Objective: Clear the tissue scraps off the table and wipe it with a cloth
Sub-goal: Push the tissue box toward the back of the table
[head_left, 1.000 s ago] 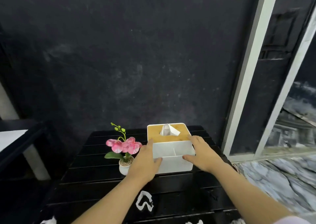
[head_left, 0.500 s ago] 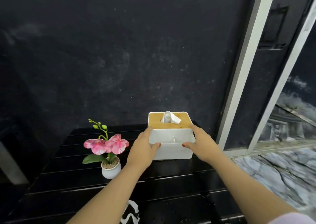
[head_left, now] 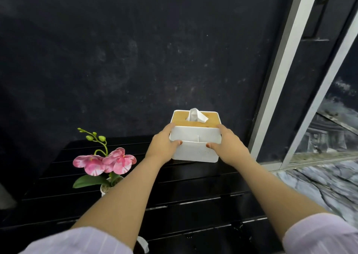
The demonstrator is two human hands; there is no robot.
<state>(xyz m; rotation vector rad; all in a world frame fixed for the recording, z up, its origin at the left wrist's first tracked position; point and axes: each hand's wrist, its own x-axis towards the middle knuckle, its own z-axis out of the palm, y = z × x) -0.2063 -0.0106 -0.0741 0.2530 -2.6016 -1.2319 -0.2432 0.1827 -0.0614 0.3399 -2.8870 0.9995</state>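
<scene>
A tissue scrap (head_left: pixel 143 243) shows at the bottom edge on the black table (head_left: pixel 193 184). Both forearms stretch forward; left hand (head_left: pixel 161 147) and right hand (head_left: pixel 227 147) clasp the tissue box (head_left: pixel 194 153) at frame centre, thumbs on its front.

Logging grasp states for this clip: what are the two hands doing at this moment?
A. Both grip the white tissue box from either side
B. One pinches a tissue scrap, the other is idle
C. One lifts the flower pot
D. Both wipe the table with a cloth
A: the left hand and right hand clasp opposite sides of the tissue box, thumbs on its front; no cloth is in view.
</scene>
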